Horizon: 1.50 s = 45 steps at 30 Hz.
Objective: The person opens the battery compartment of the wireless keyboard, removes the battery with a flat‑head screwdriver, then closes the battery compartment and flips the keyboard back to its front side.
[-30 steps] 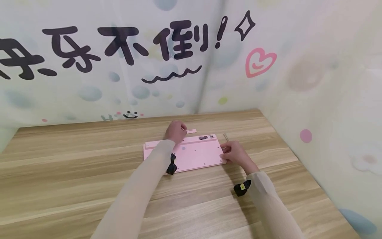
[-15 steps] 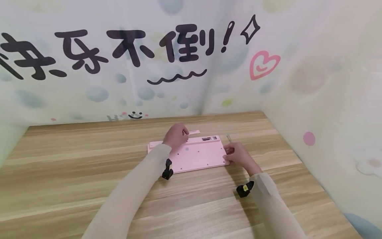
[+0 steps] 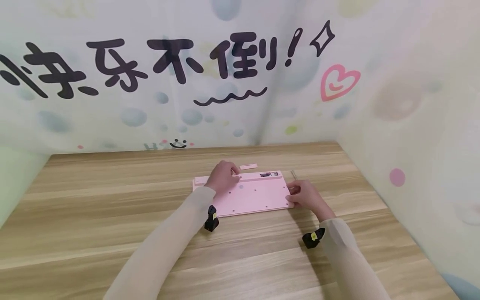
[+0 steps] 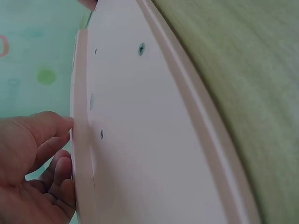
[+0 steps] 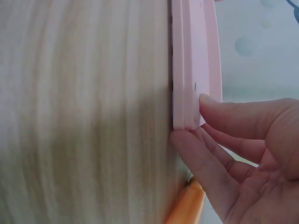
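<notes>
Pink device (image 3: 256,196): one, near frame centre, on counter (image 3: 112,216)
Compartment (image 3: 271,174): one, uncovered; we can't count its dark contents
Pink strip (image 3: 248,166): one, behind it
Left hand (image 3: 223,177): fingers bent at far edge; pinching, we can't tell
Right hand (image 3: 306,196): fingers pinching right edge

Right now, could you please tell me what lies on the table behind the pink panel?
A small pink strip lies just beyond the pink panel; whatever the left hand covers there cannot be seen.
</notes>
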{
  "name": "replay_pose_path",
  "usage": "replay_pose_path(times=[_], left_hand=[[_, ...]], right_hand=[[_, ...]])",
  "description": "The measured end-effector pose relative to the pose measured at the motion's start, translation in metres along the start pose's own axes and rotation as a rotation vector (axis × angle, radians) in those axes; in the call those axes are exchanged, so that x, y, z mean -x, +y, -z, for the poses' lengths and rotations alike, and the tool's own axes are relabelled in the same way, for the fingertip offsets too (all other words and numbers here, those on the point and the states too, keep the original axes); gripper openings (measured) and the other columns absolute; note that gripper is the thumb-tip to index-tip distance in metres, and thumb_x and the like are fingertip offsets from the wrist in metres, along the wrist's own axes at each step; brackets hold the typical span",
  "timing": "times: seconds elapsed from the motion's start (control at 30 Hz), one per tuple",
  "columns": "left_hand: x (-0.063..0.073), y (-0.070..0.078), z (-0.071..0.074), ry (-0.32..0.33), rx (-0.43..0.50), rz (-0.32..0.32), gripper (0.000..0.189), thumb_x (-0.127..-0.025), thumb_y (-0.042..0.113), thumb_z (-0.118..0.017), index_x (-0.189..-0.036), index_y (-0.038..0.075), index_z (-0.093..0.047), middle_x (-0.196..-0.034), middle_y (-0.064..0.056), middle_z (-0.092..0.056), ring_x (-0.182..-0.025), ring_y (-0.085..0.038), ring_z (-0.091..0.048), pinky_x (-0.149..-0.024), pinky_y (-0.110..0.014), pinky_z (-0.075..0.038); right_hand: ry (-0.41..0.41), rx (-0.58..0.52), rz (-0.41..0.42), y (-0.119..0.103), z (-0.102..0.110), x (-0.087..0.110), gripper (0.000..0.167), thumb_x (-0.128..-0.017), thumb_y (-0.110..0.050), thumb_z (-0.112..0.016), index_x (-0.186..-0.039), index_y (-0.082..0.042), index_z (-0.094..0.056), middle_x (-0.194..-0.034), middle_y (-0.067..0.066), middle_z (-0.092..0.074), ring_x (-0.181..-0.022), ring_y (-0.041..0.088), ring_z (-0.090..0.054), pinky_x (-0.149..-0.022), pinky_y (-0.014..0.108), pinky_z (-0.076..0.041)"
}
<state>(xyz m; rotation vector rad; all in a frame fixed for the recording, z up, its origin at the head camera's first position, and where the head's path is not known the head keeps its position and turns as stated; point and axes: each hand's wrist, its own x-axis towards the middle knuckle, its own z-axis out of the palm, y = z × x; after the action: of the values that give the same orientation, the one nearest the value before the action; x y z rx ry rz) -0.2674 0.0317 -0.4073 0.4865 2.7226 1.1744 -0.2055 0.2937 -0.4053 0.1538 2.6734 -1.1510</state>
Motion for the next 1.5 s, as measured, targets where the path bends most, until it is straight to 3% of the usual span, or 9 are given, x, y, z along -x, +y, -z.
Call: replay_pose_path(times=[0.3, 0.47, 0.83, 1.2, 1.5], left_hand=[[0.001, -0.004, 0.003, -0.023, 0.103, 0.027, 0.016, -0.083, 0.003, -0.064, -0.099, 0.003, -0.066, -0.101, -0.009, -0.057, -0.093, -0.021, -0.052, -0.084, -0.034, -0.044], [0.002, -0.005, 0.004, -0.036, 0.149, 0.066, 0.018, -0.082, 0.001, -0.064, -0.100, 0.003, -0.065, -0.102, -0.009, -0.058, -0.095, -0.022, -0.052, -0.086, -0.034, -0.044], [0.000, -0.007, 0.001, -0.024, 0.173, 0.064, 0.017, -0.081, 0.000, -0.065, -0.097, 0.002, -0.066, -0.100, -0.009, -0.059, -0.094, -0.022, -0.053, -0.085, -0.034, -0.044], [-0.001, -0.009, 0.002, -0.021, 0.190, 0.080, 0.015, -0.081, 0.001, -0.065, -0.097, 0.003, -0.066, -0.100, -0.008, -0.059, -0.094, -0.022, -0.052, -0.085, -0.034, -0.044], [-0.003, -0.010, 0.001, -0.022, 0.190, 0.080, 0.015, -0.081, 0.001, -0.065, -0.096, 0.004, -0.066, -0.100, -0.008, -0.060, -0.094, -0.022, -0.053, -0.085, -0.034, -0.044]], right_hand=[[-0.049, -0.047, 0.049, -0.001, 0.008, 0.004, 0.039, -0.080, -0.002, -0.069, -0.114, 0.011, -0.054, -0.093, 0.021, -0.059, -0.073, 0.019, -0.058, -0.059, 0.030, -0.054], [-0.062, -0.006, 0.067, -0.002, 0.011, 0.001, 0.038, -0.079, -0.003, -0.070, -0.111, 0.010, -0.057, -0.091, 0.019, -0.061, -0.073, 0.019, -0.058, -0.060, 0.030, -0.054], [-0.041, 0.072, 0.052, -0.011, 0.029, -0.006, 0.039, -0.082, -0.002, -0.066, -0.116, 0.010, -0.055, -0.092, 0.019, -0.062, -0.070, 0.024, -0.057, -0.061, 0.037, -0.053], [-0.018, 0.089, 0.074, -0.014, 0.056, -0.002, 0.043, -0.084, -0.006, -0.063, -0.121, 0.012, -0.049, -0.096, 0.024, -0.061, -0.085, 0.038, -0.060, -0.063, 0.040, -0.054], [0.020, 0.130, 0.031, 0.004, 0.065, 0.003, 0.045, -0.085, -0.010, -0.063, -0.122, 0.011, -0.049, -0.105, 0.028, -0.058, -0.087, 0.033, -0.059, -0.062, 0.038, -0.054]])
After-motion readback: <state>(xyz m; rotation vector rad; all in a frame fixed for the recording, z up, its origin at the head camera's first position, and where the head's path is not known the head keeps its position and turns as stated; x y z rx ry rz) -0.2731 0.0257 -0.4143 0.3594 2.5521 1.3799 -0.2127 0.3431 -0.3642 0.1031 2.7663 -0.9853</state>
